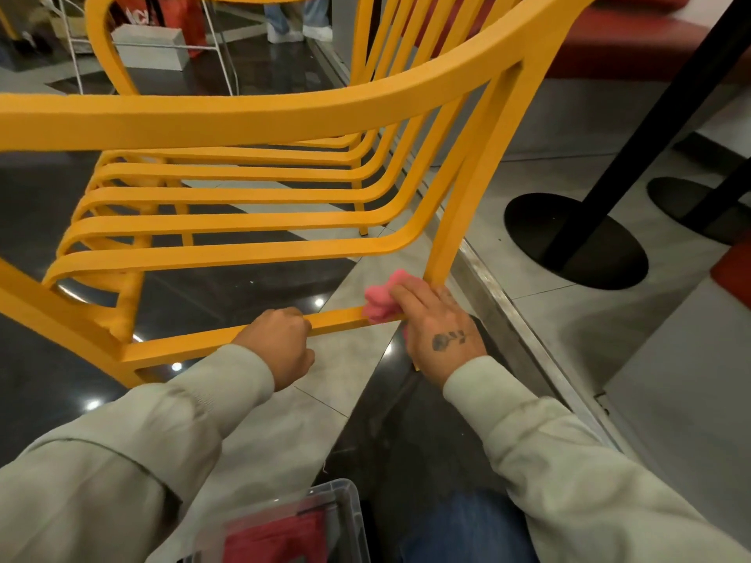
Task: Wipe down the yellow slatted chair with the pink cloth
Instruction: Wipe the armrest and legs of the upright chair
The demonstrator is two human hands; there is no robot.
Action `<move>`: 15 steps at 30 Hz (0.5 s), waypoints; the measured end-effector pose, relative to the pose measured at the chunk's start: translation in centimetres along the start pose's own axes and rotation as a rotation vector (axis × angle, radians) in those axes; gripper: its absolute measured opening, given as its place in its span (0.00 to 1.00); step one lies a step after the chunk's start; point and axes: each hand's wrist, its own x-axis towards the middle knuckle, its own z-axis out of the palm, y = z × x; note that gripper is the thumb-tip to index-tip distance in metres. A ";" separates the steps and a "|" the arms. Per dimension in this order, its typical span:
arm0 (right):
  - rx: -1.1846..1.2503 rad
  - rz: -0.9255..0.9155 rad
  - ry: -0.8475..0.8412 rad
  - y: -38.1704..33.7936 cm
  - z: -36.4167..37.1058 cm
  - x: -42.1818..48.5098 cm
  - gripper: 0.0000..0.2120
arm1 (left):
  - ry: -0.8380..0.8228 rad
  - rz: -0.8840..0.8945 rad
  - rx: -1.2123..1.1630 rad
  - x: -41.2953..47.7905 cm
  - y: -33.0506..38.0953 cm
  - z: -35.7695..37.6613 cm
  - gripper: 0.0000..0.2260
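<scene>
The yellow slatted chair (244, 221) fills the upper and middle view, seen from behind and above, its curved back rail running across the top. My left hand (280, 339) grips the low rear crossbar of the chair. My right hand (439, 323) holds the bunched pink cloth (380, 298) against the same crossbar, right where it meets the rear right leg. Part of the cloth is hidden under my fingers.
A clear plastic bin (309, 522) with red fabric inside sits at the bottom by my knee. Black pole bases (573, 241) stand on the grey floor to the right. A second yellow chair (390, 42) and a person's feet (300, 30) are behind.
</scene>
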 end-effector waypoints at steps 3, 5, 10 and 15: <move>-0.121 0.065 -0.213 0.4 -0.1 1.6 0.32 | -0.013 -0.006 0.000 0.0 0.2 -0.2 0.16; -0.034 0.193 -0.419 1.2 0.7 1.2 0.39 | -0.013 -0.009 -0.001 0.0 0.3 -0.2 0.16; 0.174 0.455 -0.378 1.2 2.0 -1.1 0.34 | -0.021 0.007 -0.003 -0.3 -0.1 0.0 0.17; 0.453 1.043 -0.297 4.0 2.0 -5.7 0.11 | -0.021 -0.005 -0.002 0.1 0.0 -0.1 0.14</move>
